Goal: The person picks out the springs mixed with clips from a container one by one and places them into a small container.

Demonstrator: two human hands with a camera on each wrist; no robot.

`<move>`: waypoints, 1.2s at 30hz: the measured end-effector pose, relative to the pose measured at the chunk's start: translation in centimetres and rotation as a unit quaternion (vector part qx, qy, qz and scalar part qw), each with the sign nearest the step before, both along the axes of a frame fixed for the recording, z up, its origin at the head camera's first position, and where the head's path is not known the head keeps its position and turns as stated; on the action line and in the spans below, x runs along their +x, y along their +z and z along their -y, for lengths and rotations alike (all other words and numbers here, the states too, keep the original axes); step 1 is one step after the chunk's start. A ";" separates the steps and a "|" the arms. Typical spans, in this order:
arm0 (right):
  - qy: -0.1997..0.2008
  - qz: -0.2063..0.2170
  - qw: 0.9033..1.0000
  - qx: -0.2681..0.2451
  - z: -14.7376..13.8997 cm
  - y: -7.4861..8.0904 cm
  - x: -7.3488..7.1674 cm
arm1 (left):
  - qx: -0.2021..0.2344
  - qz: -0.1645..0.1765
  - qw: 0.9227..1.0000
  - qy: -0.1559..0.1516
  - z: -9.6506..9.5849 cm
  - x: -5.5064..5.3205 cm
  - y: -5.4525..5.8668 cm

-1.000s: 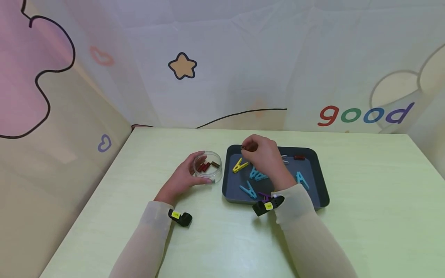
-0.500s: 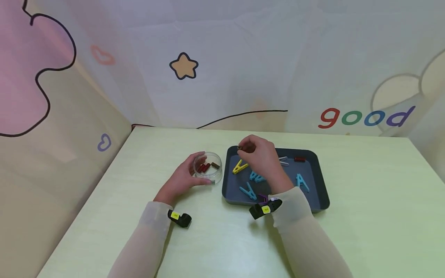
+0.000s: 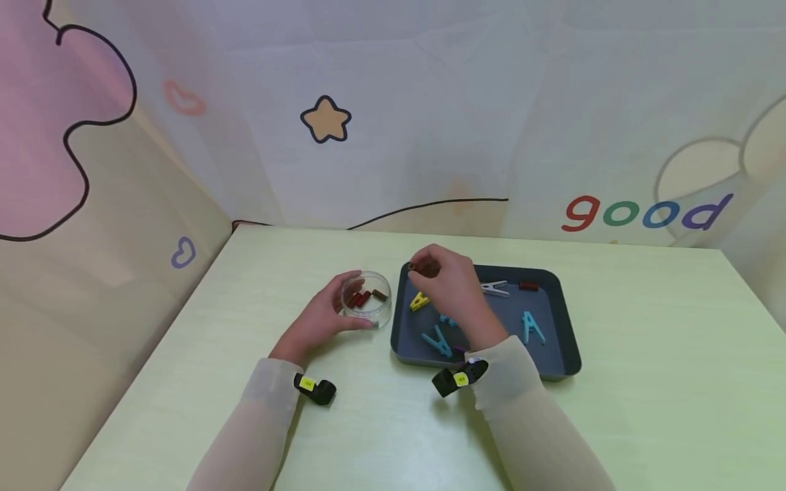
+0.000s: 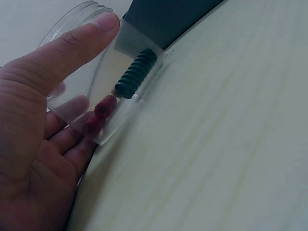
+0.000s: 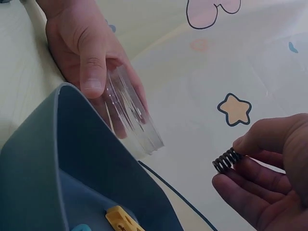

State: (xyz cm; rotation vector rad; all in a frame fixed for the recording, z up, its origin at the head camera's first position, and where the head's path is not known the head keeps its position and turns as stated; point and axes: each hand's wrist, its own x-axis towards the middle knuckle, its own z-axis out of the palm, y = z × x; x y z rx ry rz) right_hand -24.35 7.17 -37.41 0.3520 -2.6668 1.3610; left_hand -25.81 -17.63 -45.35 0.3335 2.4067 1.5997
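Note:
My left hand (image 3: 318, 315) grips a clear round jar (image 3: 384, 316) on the table, thumb in front and fingers behind it. Inside lie small coil springs: red ones (image 4: 102, 113) and a dark green one (image 4: 135, 74). Between thumb and fingertips, my right hand (image 3: 453, 286) pinches another spring (image 5: 227, 160), which looks dark in the right wrist view. That hand is above the back left corner of a dark grey tray (image 3: 557, 334), to the right of the jar. A red spring (image 3: 529, 286) lies in the tray's back right part.
In the tray are a yellow clothespin (image 3: 419, 301), a white clothespin (image 3: 495, 289), blue clothespins (image 3: 533, 329) and a purple piece (image 3: 458, 354), some partly hidden by my right arm. Behind the pale table (image 3: 663, 382) hangs a printed cloth backdrop (image 3: 417, 123).
My right hand has moved left towards the jar, carrying the pinched spring and uncovering more of the white clothespin. My left hand has stayed in place around the jar.

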 end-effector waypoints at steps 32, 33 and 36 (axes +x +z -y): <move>0.044 -0.018 0.999 -0.026 2.0 -1.1 0.2 | 0.012 -0.015 1.000 -0.004 0.3 -0.2 -0.5; 0.045 -0.017 0.999 -0.025 2.1 -1.2 0.2 | 0.011 -0.017 1.000 -0.005 0.3 -0.2 -0.5; 0.044 -0.012 0.999 -0.024 2.3 -1.3 0.3 | 0.010 -0.018 1.000 -0.007 0.3 -0.2 -0.6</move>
